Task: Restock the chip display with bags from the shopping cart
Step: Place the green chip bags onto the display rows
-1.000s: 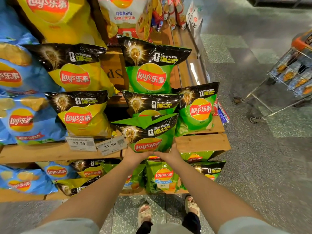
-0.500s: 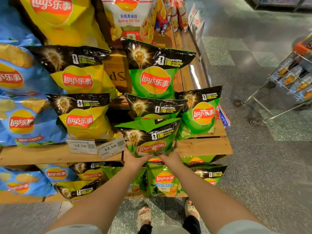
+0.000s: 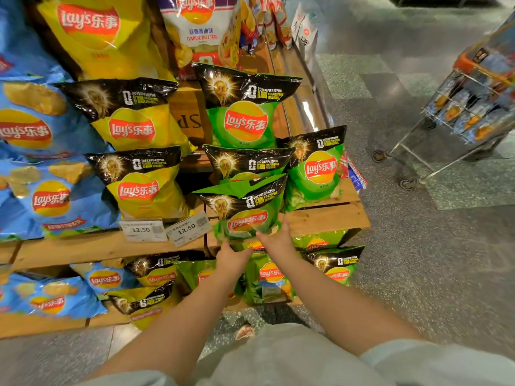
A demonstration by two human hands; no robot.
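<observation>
Green bag (image 3: 245, 210): set on the wooden shelf (image 3: 328, 218), leaning back against the green bags behind it, its top flap folded forward; it is at the front of the green row, just right of the price tags (image 3: 167, 229).
Change: half a second ago the bag's lower corners were gripped from beneath by both hands; now the hands have been drawn back and down from it, while the bag is seen in the same spot.
Left hand (image 3: 232, 256): below the shelf edge, apart from the bag, fingers loosely bent, nothing held.
Right hand (image 3: 277, 236): fingers spread and relaxed, fingertips at or just off the bag's lower right corner; contact cannot be told through the blur.
Meaning for the task: this bag is judged to be placed and released, so one restocking cycle appears finished.
Shopping cart (image 3: 471, 112): well apart to the right on the floor, blue bags visible inside, so more stock is judged to remain.
</observation>
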